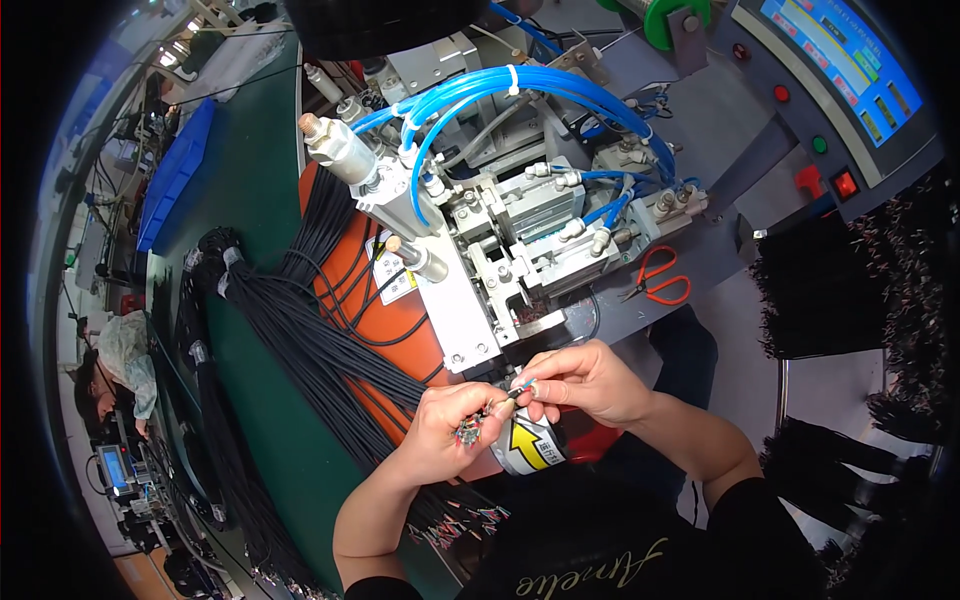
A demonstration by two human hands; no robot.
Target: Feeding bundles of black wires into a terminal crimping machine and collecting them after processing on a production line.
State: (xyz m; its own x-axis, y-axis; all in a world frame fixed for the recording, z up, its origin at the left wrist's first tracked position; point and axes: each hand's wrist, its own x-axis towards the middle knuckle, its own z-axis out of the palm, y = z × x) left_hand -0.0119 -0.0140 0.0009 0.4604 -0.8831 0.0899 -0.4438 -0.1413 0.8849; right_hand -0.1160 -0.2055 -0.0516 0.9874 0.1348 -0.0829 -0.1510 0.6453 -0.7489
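In front of the machine, my left hand [440, 428] is closed around several black cables, whose bunched coloured wire ends [468, 432] poke out beside its fingers. Close by, my right hand [598, 382] pinches the thin coloured wires [527, 384] at the tip of one cable [514, 393]. The fingertips of both hands nearly meet there. Just beyond them stands a metal machine [500, 270] with pneumatic cylinders and blue air hoses [510, 82]. A long sheaf of black cables [330, 335] lies to the left, over an orange surface [345, 240].
Red-handled scissors [662, 278] lie on the grey machine bench, right of the fixture. A screen panel [845, 60] with buttons stands at the upper right. Black cable bunches [820, 290] hang at the right. A blue tray [178, 175] rests on the green table [262, 130]. A person [125, 365] sits far left.
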